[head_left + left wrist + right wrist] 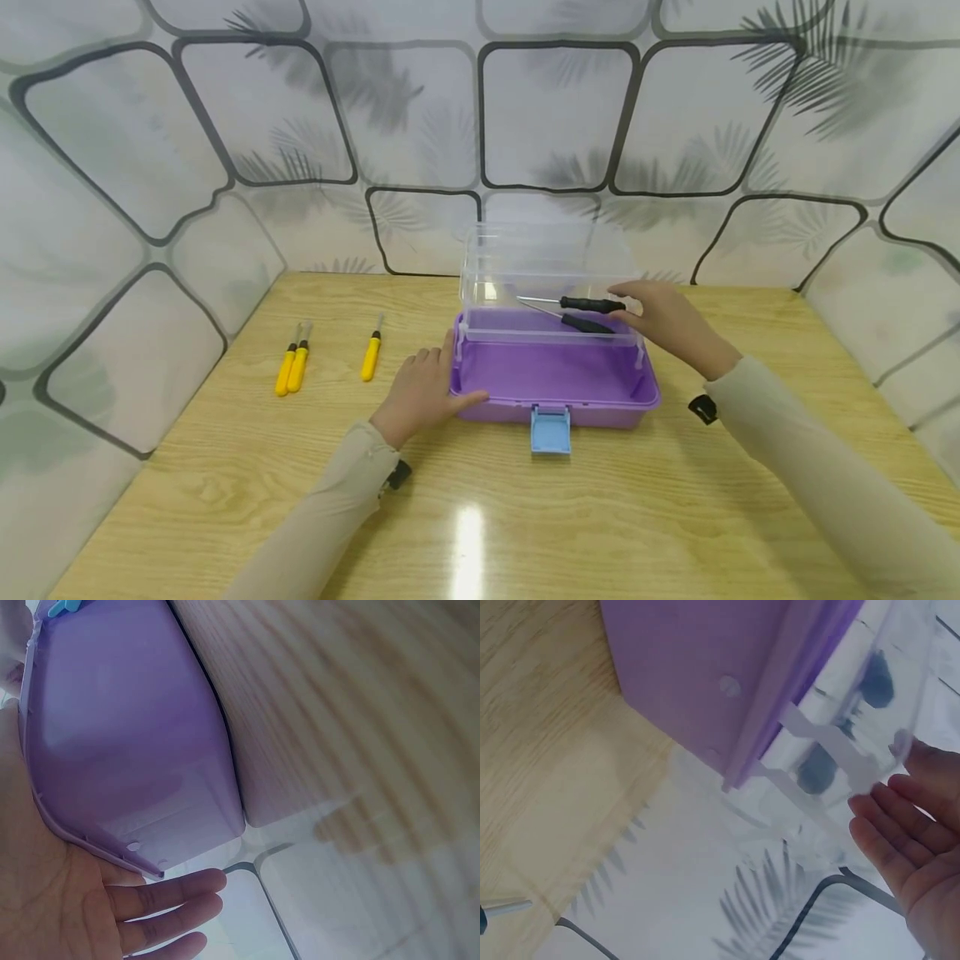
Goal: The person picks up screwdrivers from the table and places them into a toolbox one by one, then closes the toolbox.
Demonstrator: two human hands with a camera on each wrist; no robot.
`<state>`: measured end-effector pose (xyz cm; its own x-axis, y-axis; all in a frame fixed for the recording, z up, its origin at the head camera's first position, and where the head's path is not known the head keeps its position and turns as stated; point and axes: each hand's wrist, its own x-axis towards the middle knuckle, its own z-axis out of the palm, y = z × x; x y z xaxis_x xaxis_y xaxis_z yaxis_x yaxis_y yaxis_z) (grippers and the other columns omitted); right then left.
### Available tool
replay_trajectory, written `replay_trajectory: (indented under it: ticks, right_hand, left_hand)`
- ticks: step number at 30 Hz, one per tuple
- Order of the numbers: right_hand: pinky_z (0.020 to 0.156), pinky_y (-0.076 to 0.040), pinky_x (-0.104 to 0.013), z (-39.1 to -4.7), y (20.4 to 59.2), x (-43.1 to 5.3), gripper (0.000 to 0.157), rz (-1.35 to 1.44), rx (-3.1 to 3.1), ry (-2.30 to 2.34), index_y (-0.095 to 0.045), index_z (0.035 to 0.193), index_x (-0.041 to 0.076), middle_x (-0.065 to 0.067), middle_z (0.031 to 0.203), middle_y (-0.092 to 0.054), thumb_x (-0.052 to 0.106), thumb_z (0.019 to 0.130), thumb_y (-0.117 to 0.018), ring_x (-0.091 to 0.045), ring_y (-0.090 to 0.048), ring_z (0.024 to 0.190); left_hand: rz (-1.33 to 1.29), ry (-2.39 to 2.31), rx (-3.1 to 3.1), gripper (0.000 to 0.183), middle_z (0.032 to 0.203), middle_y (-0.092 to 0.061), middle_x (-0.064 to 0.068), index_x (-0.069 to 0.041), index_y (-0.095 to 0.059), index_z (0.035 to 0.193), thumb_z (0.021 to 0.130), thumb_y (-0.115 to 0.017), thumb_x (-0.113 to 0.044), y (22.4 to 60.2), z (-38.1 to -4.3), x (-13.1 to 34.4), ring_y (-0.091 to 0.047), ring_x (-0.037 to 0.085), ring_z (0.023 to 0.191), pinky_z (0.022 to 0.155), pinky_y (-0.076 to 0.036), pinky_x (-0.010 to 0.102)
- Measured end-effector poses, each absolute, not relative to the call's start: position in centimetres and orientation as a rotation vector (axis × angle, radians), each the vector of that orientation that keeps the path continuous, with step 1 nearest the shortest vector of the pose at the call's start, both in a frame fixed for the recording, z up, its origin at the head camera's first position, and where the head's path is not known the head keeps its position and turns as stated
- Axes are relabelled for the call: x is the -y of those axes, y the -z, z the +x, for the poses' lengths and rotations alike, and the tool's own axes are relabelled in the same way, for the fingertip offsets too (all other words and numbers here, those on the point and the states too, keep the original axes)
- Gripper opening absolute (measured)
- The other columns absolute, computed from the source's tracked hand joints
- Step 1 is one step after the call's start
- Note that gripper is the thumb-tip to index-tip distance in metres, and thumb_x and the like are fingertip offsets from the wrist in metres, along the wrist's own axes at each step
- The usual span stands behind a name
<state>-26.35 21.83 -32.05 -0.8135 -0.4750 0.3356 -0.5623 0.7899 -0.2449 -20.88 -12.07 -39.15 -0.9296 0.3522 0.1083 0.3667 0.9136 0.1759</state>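
A purple plastic box [558,379] stands open in the middle of the wooden table, its blue latch [551,430] hanging at the front. A clear tray [517,283] is raised above its back edge and holds two black-handled screwdrivers [592,305] [587,324]. My left hand [423,392] rests flat against the box's left side [127,735], fingers [172,892] straight past its corner. My right hand [663,321] touches the tray's right end. In the right wrist view its fingers [900,825] lie straight beside the clear tray [840,750], and the black handles [877,679] show through.
Three yellow-handled screwdrivers lie on the table's left side: two together [292,371] and one apart [371,357]. Patterned wall panels [555,117] enclose the table at the back and on both sides. Bare wood [525,517] stretches in front of the box.
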Motion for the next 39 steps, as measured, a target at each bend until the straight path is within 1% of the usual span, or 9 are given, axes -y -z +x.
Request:
replay_trajectory:
  ticks: [9,12,14,18,21,23,36,38,39]
  right_hand:
    - [0.079,-0.054,-0.047,-24.6,29.7,-24.0,0.025,0.788,2.605,-0.593,-0.069,0.103,0.0,-0.018,0.097,-0.071,0.007,0.079,-0.073,-0.035,-0.067,0.088]
    - [0.079,-0.055,-0.04,-24.0,29.0,-25.2,0.023,0.709,2.633,-0.637,-0.068,0.103,0.002,-0.017,0.098,-0.071,0.009,0.082,-0.072,-0.031,-0.067,0.088]
    - [0.078,-0.055,-0.03,-23.6,28.8,-26.0,0.024,0.636,2.655,-0.656,-0.068,0.104,0.003,-0.015,0.099,-0.071,0.012,0.082,-0.072,-0.027,-0.067,0.087]
    - [0.07,-0.046,-0.005,-22.8,29.2,-27.9,0.029,0.485,2.712,-0.723,-0.067,0.107,0.002,-0.018,0.101,-0.069,0.018,0.083,-0.072,0.002,-0.061,0.08]
    - [0.066,-0.039,0.002,-22.5,30.0,-29.1,0.035,0.417,2.737,-0.794,-0.064,0.11,-0.001,-0.022,0.103,-0.067,0.02,0.084,-0.071,0.021,-0.047,0.076]
    - [0.065,-0.039,0.001,-22.3,30.6,-29.9,0.039,0.395,2.748,-0.826,-0.061,0.114,-0.003,-0.024,0.104,-0.066,0.021,0.085,-0.07,0.024,-0.042,0.076]
    - [0.057,-0.047,-0.014,-21.9,34.5,-33.1,0.045,0.27,2.822,-0.786,-0.058,0.117,-0.004,-0.027,0.102,-0.065,0.026,0.085,-0.069,0.024,-0.04,0.071]
    - [0.058,-0.049,-0.018,-21.9,35.1,-33.4,0.045,0.253,2.835,-0.789,-0.057,0.117,-0.004,-0.028,0.102,-0.065,0.025,0.085,-0.07,0.01,-0.055,0.073]
    - [0.058,-0.05,-0.019,-21.9,35.3,-33.6,0.046,0.245,2.844,-0.79,-0.057,0.117,-0.004,-0.028,0.102,-0.065,0.025,0.085,-0.07,0.006,-0.056,0.075]
  left_hand:
    - [-0.564,0.302,3.008,0.11,0.114,-0.061,0.023,0.003,-0.015,0.148,0.077,-0.055,-0.071,39.1,-21.0,12.0,-0.059,0.035,0.102,0.089,-0.05,0.045]
    - [-0.563,0.313,3.003,0.11,0.116,-0.061,0.023,0.003,-0.015,0.148,0.078,-0.055,-0.071,39.1,-21.0,12.0,-0.058,0.036,0.104,0.091,-0.05,0.046]
    - [-0.561,0.313,3.01,0.11,0.116,-0.061,0.023,0.003,-0.014,0.148,0.078,-0.055,-0.071,39.1,-21.0,12.0,-0.058,0.036,0.105,0.092,-0.049,0.046]
    - [-0.56,0.313,3.02,0.11,0.117,-0.06,0.024,0.003,-0.013,0.148,0.078,-0.054,-0.071,39.0,-21.0,12.0,-0.058,0.036,0.105,0.092,-0.049,0.046]
    - [-0.557,0.311,3.017,0.11,0.118,-0.06,0.024,0.003,-0.013,0.148,0.078,-0.054,-0.071,38.9,-20.9,12.0,-0.057,0.036,0.106,0.092,-0.049,0.046]
    - [-0.551,0.307,3.017,0.11,0.119,-0.059,0.025,0.003,-0.013,0.149,0.078,-0.054,-0.071,38.9,-20.9,12.1,-0.057,0.036,0.106,0.092,-0.049,0.046]
    - [-0.549,0.31,3.011,0.11,0.117,-0.06,0.025,0.003,-0.015,0.148,0.078,-0.055,-0.071,39.2,-21.0,12.0,-0.058,0.036,0.106,0.091,-0.05,0.047]
    - [-0.551,0.307,3.01,0.11,0.118,-0.06,0.025,0.003,-0.015,0.148,0.078,-0.054,-0.071,39.2,-21.0,12.0,-0.058,0.036,0.106,0.091,-0.05,0.046]
    - [-0.553,0.304,3.011,0.11,0.118,-0.06,0.025,0.003,-0.015,0.148,0.078,-0.054,-0.071,39.2,-21.1,12.0,-0.058,0.036,0.106,0.091,-0.05,0.046]
